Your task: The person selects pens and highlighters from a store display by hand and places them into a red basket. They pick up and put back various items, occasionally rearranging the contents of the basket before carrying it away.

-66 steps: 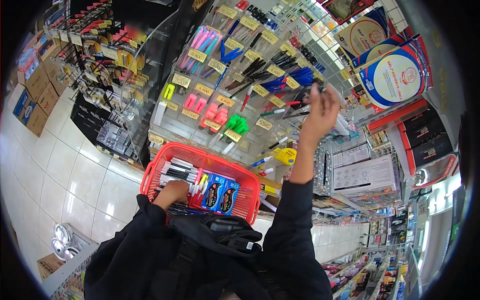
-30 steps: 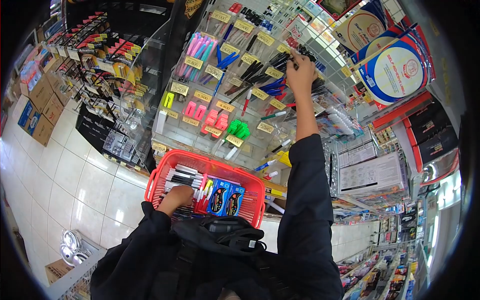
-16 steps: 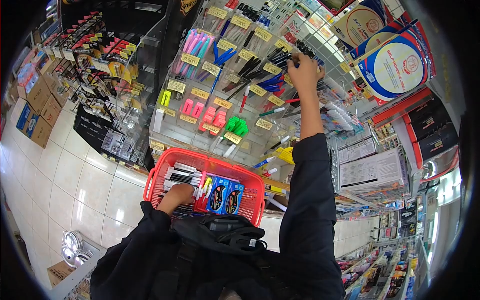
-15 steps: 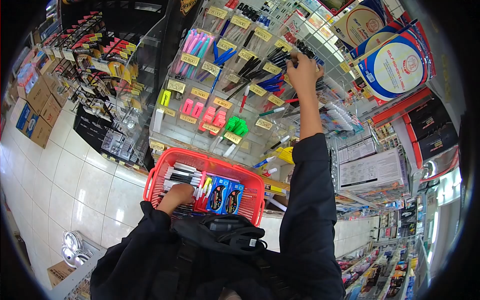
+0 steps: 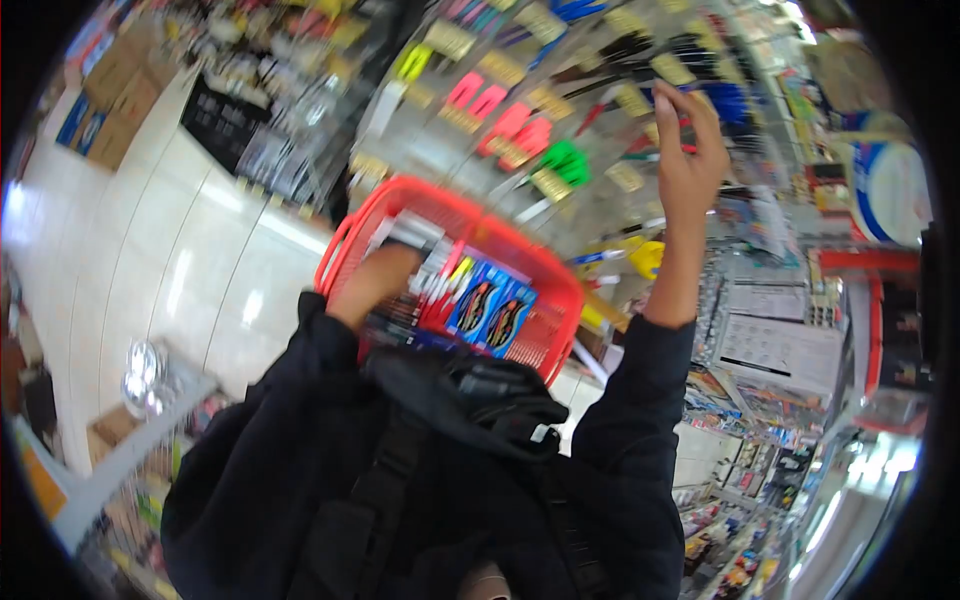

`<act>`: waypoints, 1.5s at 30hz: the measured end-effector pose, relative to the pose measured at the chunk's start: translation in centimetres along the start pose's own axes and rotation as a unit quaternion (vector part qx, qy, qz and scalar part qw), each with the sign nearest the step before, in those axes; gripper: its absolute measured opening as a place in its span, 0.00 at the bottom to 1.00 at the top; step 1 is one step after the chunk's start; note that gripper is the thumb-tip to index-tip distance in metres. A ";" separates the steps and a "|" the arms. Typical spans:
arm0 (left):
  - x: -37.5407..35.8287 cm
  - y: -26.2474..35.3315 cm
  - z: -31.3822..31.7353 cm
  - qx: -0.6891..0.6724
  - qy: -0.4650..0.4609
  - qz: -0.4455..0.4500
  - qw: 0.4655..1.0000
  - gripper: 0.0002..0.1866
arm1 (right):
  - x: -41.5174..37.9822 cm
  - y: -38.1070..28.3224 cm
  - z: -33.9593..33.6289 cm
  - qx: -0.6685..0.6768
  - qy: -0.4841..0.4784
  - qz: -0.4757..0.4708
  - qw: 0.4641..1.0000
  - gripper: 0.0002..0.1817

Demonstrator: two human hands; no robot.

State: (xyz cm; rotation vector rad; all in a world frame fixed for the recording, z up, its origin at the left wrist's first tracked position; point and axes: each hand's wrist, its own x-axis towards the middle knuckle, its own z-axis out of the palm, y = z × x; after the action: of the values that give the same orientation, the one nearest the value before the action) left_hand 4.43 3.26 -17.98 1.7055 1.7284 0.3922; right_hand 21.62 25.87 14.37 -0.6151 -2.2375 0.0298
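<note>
A red plastic basket (image 5: 455, 220) stands before me, tilted in view, with white-capped pens (image 5: 420, 240) and two blue packets (image 5: 490, 310) inside. My left hand (image 5: 378, 282) reaches into its left side, over the pens; its fingertips are hidden and blurred. Raised in front of the pen display (image 5: 610, 205) is my right hand (image 5: 692, 150), fingers apart and slightly curled, with nothing visible in it. Near it are blue pens (image 5: 728, 102) and black pens (image 5: 625, 50). Green highlighters (image 5: 566, 162) and pink highlighters (image 5: 520, 128) lie in compartments above the basket.
Cardboard boxes (image 5: 120, 100) sit on the tiled floor (image 5: 165, 260) at the upper left. Shiny round metal items (image 5: 145, 375) are at the lower left. White printed packs (image 5: 775, 350) and round-labelled packs (image 5: 895, 195) are on the right. A yellow item (image 5: 648, 260) lies at the display's edge.
The view has shifted and blurred, so the display and basket appear farther right, and the basket higher. My right hand's fingers have spread. My left hand remains in the basket.
</note>
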 end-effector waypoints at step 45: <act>-1.7 4.2 2.0 0.137 -0.015 0.122 0.983 0.10 | -35.1 -7.1 9.8 0.437 -0.296 0.549 0.648 0.12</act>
State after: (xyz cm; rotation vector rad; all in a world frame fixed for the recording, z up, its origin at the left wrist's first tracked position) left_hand 8.80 1.59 -16.37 2.1200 1.6138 0.2411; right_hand 31.45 5.90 -15.30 -1.3765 -1.6379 2.0285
